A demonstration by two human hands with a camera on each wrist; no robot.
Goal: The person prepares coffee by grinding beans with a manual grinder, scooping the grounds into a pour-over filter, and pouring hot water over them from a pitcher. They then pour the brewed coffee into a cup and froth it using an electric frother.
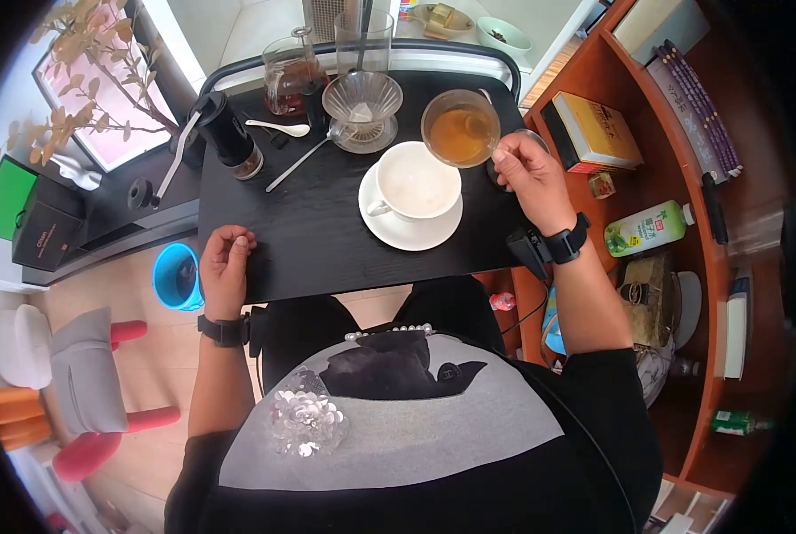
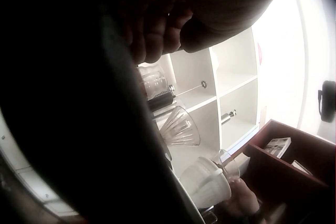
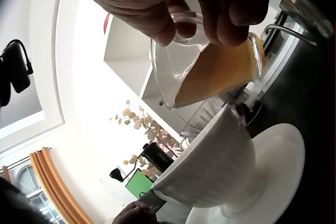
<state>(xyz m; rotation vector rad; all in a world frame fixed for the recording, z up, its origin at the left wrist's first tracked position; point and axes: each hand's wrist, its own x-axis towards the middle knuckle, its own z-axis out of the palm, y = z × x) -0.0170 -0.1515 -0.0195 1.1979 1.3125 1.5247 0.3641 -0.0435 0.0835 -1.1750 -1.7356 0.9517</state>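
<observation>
My right hand (image 1: 537, 182) pinches the handle of a clear glass cup (image 1: 458, 129) partly filled with amber liquid. In the right wrist view the glass cup (image 3: 173, 79) tilts above a white cup (image 3: 210, 166), its liquid slanting toward the lower rim. That white cup (image 1: 416, 182) stands upright on a white saucer (image 1: 407, 237), and its inside looks pale. At the table's left front edge my left hand (image 1: 226, 267) rests with loosely curled fingers and holds nothing. In the left wrist view the left hand (image 2: 163, 29) is dark and partly cut off.
Behind the cup stand a ribbed glass dripper (image 1: 362, 93), a glass server (image 1: 289, 76) and a tall glass (image 1: 364, 44). A long spoon (image 1: 300, 165), a white spoon (image 1: 278, 128) and a black hand grinder (image 1: 229, 138) sit left on the black table (image 1: 300, 240). A bookshelf (image 1: 585, 71) borders the right.
</observation>
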